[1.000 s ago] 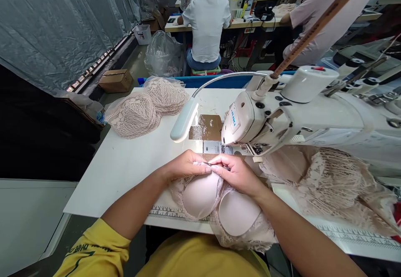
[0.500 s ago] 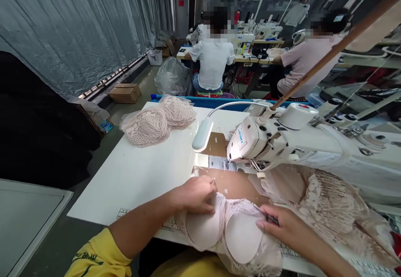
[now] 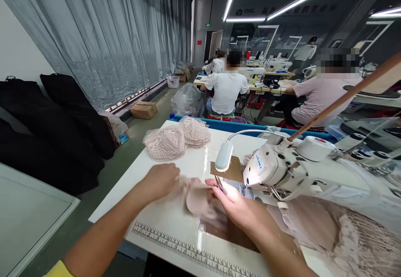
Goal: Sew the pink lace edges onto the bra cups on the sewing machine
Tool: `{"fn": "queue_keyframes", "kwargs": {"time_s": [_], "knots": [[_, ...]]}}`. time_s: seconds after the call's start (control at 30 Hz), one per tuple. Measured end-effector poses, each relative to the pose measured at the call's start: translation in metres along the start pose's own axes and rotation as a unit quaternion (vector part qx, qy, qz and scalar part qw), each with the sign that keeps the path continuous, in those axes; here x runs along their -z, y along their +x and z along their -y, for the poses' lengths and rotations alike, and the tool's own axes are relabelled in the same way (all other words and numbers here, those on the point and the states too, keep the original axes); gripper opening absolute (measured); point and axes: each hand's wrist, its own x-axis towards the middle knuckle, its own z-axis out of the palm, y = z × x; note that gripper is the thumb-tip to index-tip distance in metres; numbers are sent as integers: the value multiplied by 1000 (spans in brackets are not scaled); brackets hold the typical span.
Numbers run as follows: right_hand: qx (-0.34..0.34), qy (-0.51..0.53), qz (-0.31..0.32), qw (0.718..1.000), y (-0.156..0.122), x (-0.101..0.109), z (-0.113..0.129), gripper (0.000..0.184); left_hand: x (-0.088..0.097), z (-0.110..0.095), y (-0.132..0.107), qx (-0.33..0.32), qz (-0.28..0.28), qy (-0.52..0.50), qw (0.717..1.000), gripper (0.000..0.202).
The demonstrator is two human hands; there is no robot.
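A pink lace bra (image 3: 196, 199) lies blurred on the white sewing table (image 3: 153, 172), held between both my hands. My left hand (image 3: 161, 181) is closed on its left end, knuckles up. My right hand (image 3: 233, 208) grips its right side, with what looks like small thread snips sticking out near the fingers. The bra sits left of the white sewing machine head (image 3: 266, 168) and under its gooseneck lamp (image 3: 224, 156).
A stack of lace bras (image 3: 177, 139) sits at the table's far left. More lace pieces (image 3: 344, 231) pile under the machine arm at right. A printed ruler (image 3: 188, 247) runs along the near edge. Two people sit at machines beyond. Black bags (image 3: 53, 130) stand left.
My view has lifted. Both hands carried the bra from the near edge up and leftwards across the table; it is now smeared by motion. My right hand came back onto it.
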Motion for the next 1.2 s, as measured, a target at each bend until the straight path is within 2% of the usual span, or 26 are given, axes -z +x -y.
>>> {"fn": "queue_keyframes", "kwargs": {"time_s": [0.07, 0.13, 0.2, 0.23, 0.27, 0.33, 0.37, 0.43, 0.5, 0.6, 0.73, 0.83, 0.9, 1.0, 1.1, 1.13, 1.2], "knots": [[115, -11, -55, 992, 42, -15, 6, 30, 18, 27, 10, 67, -108, 38, 991, 18], [206, -28, -122, 970, 87, -21, 13, 32, 34, 53, 25, 112, -238, 65, 963, 17], [271, -40, -169, 947, 129, -22, 17, 36, 41, 75, 45, 114, -345, 63, 929, 17], [286, -55, -185, 939, 147, -21, 17, 37, 38, 85, 56, 100, -373, 56, 921, 18], [279, -76, -186, 939, 163, -19, 14, 38, 32, 93, 66, 82, -373, 46, 923, 20], [243, -112, -170, 948, 184, -17, 1, 40, 9, 102, 84, 57, -311, 11, 949, 23], [228, -124, -163, 952, 188, -17, -7, 40, -6, 104, 90, 47, -264, -15, 963, 23], [208, -144, -149, 956, 184, -16, -25, 40, -34, 103, 99, 40, -221, -41, 974, 29], [197, -165, -127, 958, 164, -15, -38, 38, -52, 100, 101, 50, -210, -63, 974, 52], [185, -196, -71, 960, 112, -8, -42, 33, -58, 98, 99, 47, -206, -83, 974, 74], [155, -234, 3, 960, 22, 11, -29, 22, -49, 95, 93, -3, -234, -79, 969, 73], [115, -272, 50, 954, -43, 33, -25, 17, -50, 86, 80, -24, -246, -112, 963, 69], [63, -287, 2, 956, -82, 54, -29, 13, -56, 77, 65, -37, -206, -125, 970, 62], [-34, -305, -152, 939, -130, 93, -43, 9, -70, 61, 38, -17, -135, -168, 976, 57], [-74, -331, -320, 885, -160, 130, -58, 11, -81, 34, 20, -18, -52, -203, 978, 53], [-74, -342, -356, 867, -165, 140, -62, 14, -82, 22, 17, -24, -31, -216, 976, 52], [-79, -371, -382, 843, -167, 153, -68, 25, -82, -7, 15, -51, 0, -246, 968, 49]]}}
